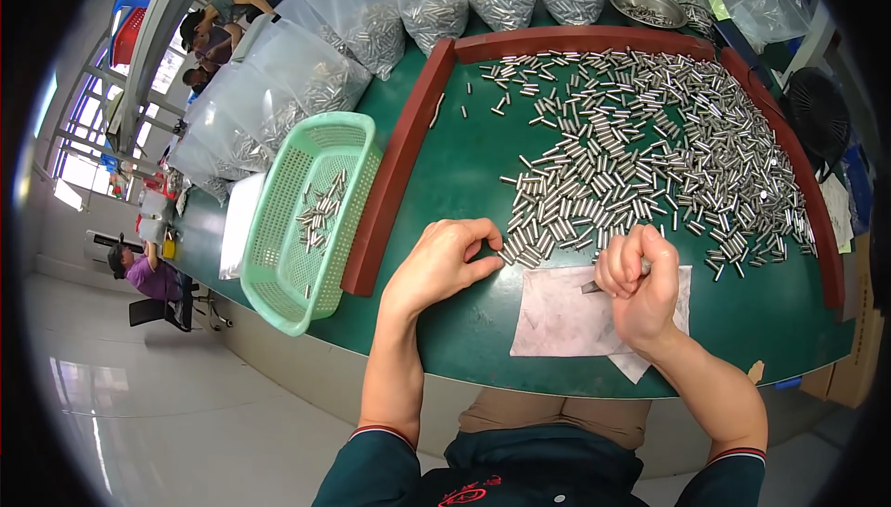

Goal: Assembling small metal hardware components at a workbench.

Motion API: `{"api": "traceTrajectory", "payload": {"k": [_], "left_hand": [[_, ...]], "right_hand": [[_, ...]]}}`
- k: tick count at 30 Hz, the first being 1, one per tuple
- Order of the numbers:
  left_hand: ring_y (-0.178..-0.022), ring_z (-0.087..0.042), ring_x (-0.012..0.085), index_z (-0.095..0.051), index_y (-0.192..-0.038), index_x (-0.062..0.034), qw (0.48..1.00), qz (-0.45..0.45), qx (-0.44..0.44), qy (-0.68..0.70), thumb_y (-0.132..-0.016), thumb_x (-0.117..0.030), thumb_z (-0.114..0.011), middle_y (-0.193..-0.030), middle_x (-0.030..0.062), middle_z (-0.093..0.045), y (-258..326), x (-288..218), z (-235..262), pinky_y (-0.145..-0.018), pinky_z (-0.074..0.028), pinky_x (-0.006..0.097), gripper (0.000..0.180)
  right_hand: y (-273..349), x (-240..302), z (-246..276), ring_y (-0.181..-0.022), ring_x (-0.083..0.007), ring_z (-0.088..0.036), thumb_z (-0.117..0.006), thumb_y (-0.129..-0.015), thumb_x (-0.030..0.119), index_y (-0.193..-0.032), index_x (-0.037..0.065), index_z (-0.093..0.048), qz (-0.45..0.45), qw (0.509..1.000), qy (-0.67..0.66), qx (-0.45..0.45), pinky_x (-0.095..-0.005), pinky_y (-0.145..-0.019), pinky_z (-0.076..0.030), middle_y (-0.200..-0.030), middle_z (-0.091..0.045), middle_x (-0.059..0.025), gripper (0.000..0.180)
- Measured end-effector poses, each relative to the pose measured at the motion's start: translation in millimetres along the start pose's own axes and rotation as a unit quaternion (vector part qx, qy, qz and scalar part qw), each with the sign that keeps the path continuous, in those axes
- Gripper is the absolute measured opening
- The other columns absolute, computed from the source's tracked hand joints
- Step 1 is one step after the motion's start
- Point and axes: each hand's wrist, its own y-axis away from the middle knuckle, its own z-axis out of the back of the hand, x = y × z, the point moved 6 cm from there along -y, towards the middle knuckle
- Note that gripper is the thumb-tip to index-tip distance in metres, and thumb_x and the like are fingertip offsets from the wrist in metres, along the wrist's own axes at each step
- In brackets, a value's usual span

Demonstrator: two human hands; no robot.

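Observation:
Short shiny metal pins [594, 168] lie in a broad loose pile on the green tabletop. At the pile's near left edge is my left hand [441, 266], its thumb and forefinger curved together on a pin there. My right hand [640, 284] is closed, palm turned up, above a stained whitish cloth [561, 321]. A dark grey tip pokes out of its left side and a small silvery bit shows between the fingers; the fingers hide the rest. Under the right hand, the cloth lies between the pile and my lap.
Red-brown bars [394, 182] border the pile on the left, back and right. Left of them sits a green basket [357, 219] with some pins. Clear bags [432, 6] full of pins line the back, beside a metal bowl [648, 6]. A black fan [817, 113] stands right. People work far left.

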Motion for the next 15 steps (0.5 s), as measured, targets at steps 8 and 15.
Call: {"api": "traceTrajectory", "payload": {"k": [8, 15], "left_hand": [[-0.049, -0.039, 0.0062, -0.053, -0.07, -0.0007, 0.99, 0.027, 0.034, 0.132, -0.071, -0.009, -0.063, -0.053, -0.001, -0.043, 3.5, 9.5, 4.0, -0.045, -0.032, 0.025, 0.013], [-0.054, -0.043, 0.0084, -0.048, -0.069, -0.0055, 0.787, 0.046, 0.035, 0.614, -0.072, -0.004, -0.063, -0.074, 0.008, -0.055, -9.9, 16.7, -26.0, -0.046, -0.031, 0.02, 0.016]], "right_hand": [[-0.6, 0.6, -0.5, -0.042, -0.0073, -0.021, -0.034, -0.087, 0.022, -0.054, 0.008, -0.031, 0.006, 1.0, 0.006, -0.002, -0.0226, -0.04, -0.021, -0.046, -0.029, -0.0003, 0.037], [-0.1, 1.9, 0.3, -0.041, -0.0071, -0.021, -0.034, -0.088, 0.02, -0.053, 0.008, -0.031, -0.002, 1.0, -0.013, -0.008, -0.0225, -0.04, -0.021, -0.046, -0.03, -0.0002, 0.037]]}}
